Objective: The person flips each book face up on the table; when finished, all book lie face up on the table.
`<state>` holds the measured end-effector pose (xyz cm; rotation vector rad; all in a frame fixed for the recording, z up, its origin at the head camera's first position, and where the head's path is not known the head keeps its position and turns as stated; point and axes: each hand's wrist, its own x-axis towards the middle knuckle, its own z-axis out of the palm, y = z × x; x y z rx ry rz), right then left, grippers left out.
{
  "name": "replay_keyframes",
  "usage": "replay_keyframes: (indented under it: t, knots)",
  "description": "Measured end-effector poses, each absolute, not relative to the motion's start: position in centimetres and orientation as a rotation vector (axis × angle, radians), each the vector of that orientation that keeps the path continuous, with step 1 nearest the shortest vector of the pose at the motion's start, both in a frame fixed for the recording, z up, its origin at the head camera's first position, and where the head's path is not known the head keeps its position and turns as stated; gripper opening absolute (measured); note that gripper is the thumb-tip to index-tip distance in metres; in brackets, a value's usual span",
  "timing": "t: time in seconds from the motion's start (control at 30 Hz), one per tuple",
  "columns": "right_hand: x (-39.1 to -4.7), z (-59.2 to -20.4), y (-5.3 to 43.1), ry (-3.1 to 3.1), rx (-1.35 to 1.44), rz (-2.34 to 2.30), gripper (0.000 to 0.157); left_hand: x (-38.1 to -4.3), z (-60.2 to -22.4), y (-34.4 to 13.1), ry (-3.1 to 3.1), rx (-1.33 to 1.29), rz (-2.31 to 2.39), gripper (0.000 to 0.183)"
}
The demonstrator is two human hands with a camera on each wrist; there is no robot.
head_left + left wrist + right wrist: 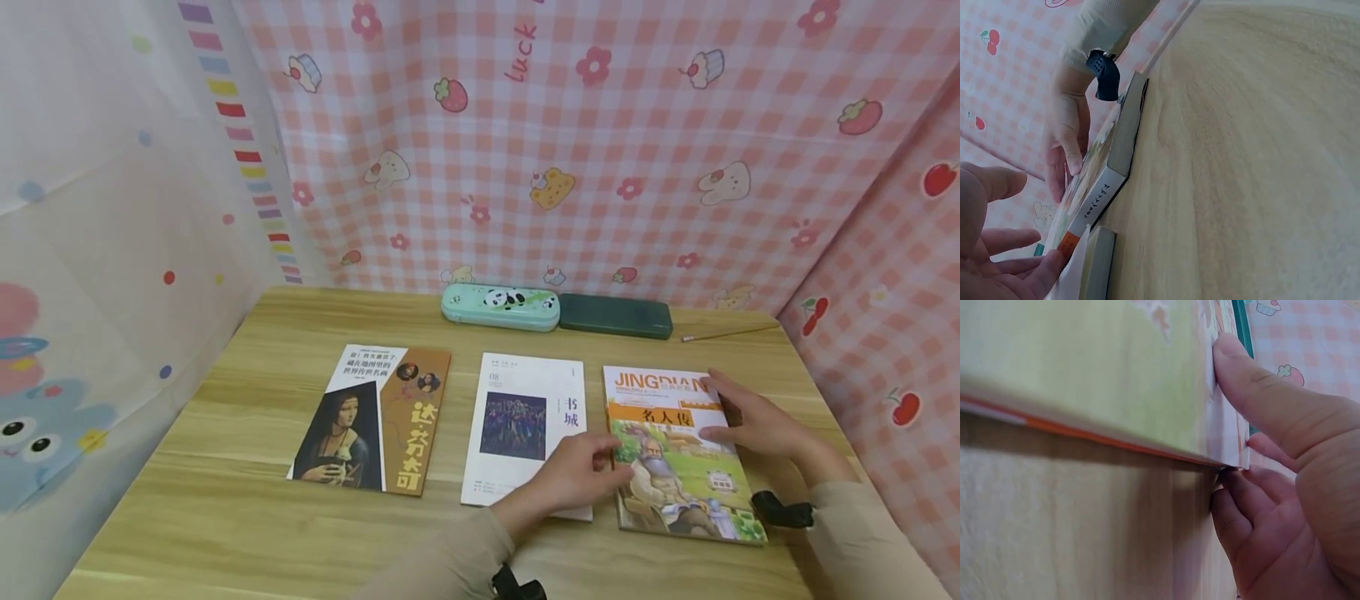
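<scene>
The orange and green book with a bearded man on its cover (pixel 652 492) lies at the right of the table. My right hand (pixel 757 433) grips its right edge; in the right wrist view the thumb (pixel 1254 381) is on the cover and the fingers curl at the edge below. At the book's left side is my left hand (pixel 573 475), above the lower part of a white book (pixel 525 375). In the left wrist view its fingertips touch the spine (pixel 1094 203), while the thumb stands apart. Further left lies a brown and white book with a portrait (pixel 360 425).
A mint panda pencil case (pixel 501 307) and a dark green case (pixel 617 317) stand end to end at the back of the table. A thin pencil (pixel 731 332) lies right of them. Patterned cloth (pixel 510 167) hangs behind the wooden table (pixel 225 467) and at both sides.
</scene>
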<state>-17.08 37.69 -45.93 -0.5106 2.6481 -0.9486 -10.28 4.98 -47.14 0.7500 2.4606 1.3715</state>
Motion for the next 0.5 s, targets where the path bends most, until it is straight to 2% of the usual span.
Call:
replay_keyframes:
  t: [0.3, 0.5]
  knots:
    - [-17.1, -45.8, 37.8, 2.674, -0.518, -0.904, 0.097, -10.4, -47.1, 5.2, 2.559, 0.85, 1.21, 0.044]
    - [-16.8, -45.6, 37.3, 2.695, -0.523, -0.946, 0.097, -10.4, -47.4, 3.8, 2.51, 0.9, 1.186, 0.055]
